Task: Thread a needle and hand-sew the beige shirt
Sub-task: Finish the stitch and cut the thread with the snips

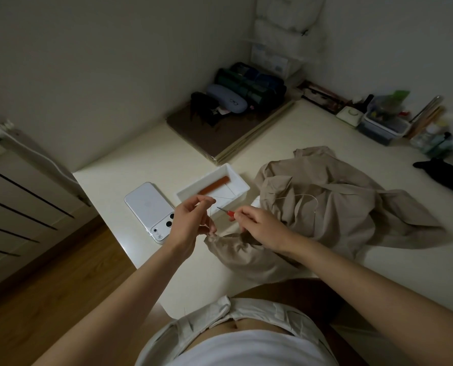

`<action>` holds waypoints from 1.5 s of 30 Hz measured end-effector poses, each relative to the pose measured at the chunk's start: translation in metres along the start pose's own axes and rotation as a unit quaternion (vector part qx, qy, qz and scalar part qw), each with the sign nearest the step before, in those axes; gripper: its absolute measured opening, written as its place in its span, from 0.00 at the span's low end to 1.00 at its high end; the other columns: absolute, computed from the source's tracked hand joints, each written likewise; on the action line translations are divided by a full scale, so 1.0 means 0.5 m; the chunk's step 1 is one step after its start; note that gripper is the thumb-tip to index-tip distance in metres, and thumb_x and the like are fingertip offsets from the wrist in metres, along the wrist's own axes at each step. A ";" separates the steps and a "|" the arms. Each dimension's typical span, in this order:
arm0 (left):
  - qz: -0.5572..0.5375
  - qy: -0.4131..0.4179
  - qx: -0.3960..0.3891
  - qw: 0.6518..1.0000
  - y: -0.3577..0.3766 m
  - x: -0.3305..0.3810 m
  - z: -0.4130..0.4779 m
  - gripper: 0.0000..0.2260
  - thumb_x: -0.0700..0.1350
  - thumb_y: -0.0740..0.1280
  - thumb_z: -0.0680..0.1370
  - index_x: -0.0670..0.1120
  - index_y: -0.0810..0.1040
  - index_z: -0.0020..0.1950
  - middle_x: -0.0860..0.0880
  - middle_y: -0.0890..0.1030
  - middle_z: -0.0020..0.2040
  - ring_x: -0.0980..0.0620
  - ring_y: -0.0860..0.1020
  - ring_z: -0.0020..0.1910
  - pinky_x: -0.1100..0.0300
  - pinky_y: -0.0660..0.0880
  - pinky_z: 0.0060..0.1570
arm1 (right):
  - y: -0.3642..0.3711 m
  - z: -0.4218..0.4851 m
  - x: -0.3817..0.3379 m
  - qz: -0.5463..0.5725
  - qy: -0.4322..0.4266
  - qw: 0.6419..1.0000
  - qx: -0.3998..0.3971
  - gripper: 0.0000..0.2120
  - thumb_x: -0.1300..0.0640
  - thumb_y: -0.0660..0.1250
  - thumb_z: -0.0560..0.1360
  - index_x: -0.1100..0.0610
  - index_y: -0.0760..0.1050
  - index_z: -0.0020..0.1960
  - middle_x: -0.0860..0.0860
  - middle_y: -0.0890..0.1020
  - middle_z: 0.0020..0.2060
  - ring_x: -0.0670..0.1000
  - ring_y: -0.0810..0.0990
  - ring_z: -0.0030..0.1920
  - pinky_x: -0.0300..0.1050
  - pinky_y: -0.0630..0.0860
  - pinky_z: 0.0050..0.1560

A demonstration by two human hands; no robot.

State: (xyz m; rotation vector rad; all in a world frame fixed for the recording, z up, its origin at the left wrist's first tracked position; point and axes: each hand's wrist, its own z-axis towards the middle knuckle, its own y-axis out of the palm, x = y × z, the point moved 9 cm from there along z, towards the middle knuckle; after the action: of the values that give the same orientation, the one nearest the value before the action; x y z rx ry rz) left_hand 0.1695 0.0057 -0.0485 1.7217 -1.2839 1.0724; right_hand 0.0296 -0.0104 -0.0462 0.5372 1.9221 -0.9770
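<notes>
The beige shirt (333, 204) lies crumpled on the white table (378, 265), with one fold hanging over the front edge. My left hand (191, 220) pinches a thin thread (210, 215) that runs down toward the fabric. My right hand (257, 223) grips a small tool with a red handle (230, 213) and a thin metal tip pointing left at the thread. A loop of pale thread lies across the shirt. I cannot make out a needle.
A white tray (236, 180) with a brown strip stands just behind my hands. A white phone (151, 210) lies at the table's left edge. Pouches, a glasses case and boxes crowd the far corner. A black cloth (447, 175) lies at the right.
</notes>
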 end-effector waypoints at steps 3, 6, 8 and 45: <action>-0.003 -0.008 -0.007 1.000 0.004 -0.003 -0.003 0.06 0.37 0.61 0.79 0.41 0.75 0.44 0.50 0.62 0.20 0.51 0.69 0.17 0.66 0.66 0.21 | 0.003 0.003 -0.002 0.016 0.006 1.000 -0.006 0.11 0.51 0.57 0.81 0.49 0.73 0.42 0.47 0.75 0.35 0.44 0.73 0.38 0.41 0.70 0.46; -0.016 -0.014 -0.016 1.000 0.007 -0.007 -0.005 0.07 0.37 0.61 0.79 0.41 0.75 0.42 0.50 0.61 0.20 0.51 0.67 0.15 0.66 0.64 0.20 | 0.004 0.000 -0.015 0.021 -0.001 1.000 -0.011 0.14 0.51 0.58 0.81 0.46 0.71 0.37 0.47 0.75 0.34 0.44 0.73 0.37 0.41 0.69 0.44; -0.023 -0.019 -0.021 0.999 0.009 -0.008 -0.006 0.07 0.36 0.61 0.79 0.41 0.75 0.42 0.49 0.60 0.20 0.51 0.66 0.15 0.67 0.63 0.18 | 0.007 -0.002 -0.023 0.032 -0.002 0.999 -0.018 0.13 0.52 0.58 0.81 0.46 0.72 0.37 0.45 0.74 0.32 0.43 0.71 0.34 0.40 0.68 0.41; -0.075 -0.084 -0.055 0.992 0.024 -0.033 -0.007 0.05 0.40 0.63 0.78 0.43 0.74 0.42 0.50 0.60 0.22 0.55 0.61 0.17 0.67 0.55 0.19 | 0.024 -0.002 -0.022 0.064 -0.030 0.997 -0.026 0.14 0.52 0.58 0.81 0.45 0.72 0.37 0.43 0.74 0.32 0.50 0.76 0.40 0.56 0.73 0.57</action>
State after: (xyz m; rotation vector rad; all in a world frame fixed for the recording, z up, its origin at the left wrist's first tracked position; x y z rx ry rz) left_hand 0.1546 0.0122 -0.0616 1.8230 -1.2669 0.7700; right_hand 0.0429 -0.0020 -0.0417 0.5868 1.8319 -0.8510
